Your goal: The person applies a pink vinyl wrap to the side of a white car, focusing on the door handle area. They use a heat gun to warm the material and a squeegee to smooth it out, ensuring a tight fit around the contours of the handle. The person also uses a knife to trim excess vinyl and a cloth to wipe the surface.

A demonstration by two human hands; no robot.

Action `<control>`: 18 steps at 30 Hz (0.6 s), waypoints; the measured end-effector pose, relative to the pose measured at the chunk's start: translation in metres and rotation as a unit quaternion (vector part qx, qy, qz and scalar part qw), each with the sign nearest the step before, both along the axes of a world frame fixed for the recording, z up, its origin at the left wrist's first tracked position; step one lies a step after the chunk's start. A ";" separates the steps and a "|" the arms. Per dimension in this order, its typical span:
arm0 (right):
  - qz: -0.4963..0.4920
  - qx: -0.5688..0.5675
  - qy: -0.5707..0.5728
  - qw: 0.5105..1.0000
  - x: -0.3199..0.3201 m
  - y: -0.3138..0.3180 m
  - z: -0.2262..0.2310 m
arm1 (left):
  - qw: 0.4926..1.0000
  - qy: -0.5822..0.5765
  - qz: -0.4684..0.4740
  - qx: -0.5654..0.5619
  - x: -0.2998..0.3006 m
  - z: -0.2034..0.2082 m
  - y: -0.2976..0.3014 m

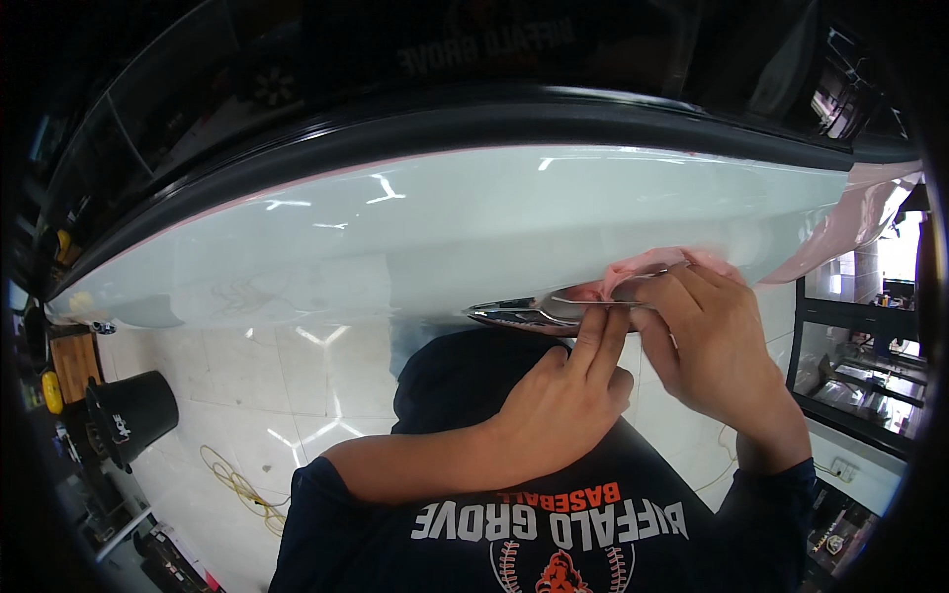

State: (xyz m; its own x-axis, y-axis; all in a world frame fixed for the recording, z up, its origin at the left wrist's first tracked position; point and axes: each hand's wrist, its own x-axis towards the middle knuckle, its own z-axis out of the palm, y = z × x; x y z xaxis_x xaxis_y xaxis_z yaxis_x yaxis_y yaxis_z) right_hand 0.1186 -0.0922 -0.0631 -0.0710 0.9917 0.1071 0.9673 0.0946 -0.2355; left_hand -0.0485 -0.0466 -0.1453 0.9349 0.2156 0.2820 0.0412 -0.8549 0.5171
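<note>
A glossy pale car door [445,217] spans the view in front of me. On its lower part sits a shiny chrome door handle [524,314]. Crumpled pink film [647,265] bunches around the handle's right part. My right hand [717,331] has its fingers bent into the film behind the handle and pinches it there; the fingertips are partly hidden. My left hand [568,385] lies below the handle, with two fingers stretched up against its near edge and the other fingers curled. Its thumb does not show clearly.
Dark window glass [445,59] and a black trim strip [494,124] run above the door. A pink panel [840,227] adjoins it at right. On the pale tiled floor [326,376] are a black bucket [133,415] and a yellow cord [237,479]. Dark shelving [860,366] stands at right.
</note>
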 end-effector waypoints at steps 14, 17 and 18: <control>0.045 -0.139 0.071 0.987 -0.037 0.025 0.006 | 0.999 -0.002 -0.018 -0.050 -0.003 -0.021 -0.010; 0.052 -0.173 0.091 0.979 -0.039 0.028 -0.008 | 0.997 -0.003 -0.021 -0.072 0.003 -0.031 -0.014; 0.035 -0.181 0.089 0.979 -0.040 0.028 -0.008 | 0.996 0.001 -0.028 -0.082 0.005 -0.030 -0.014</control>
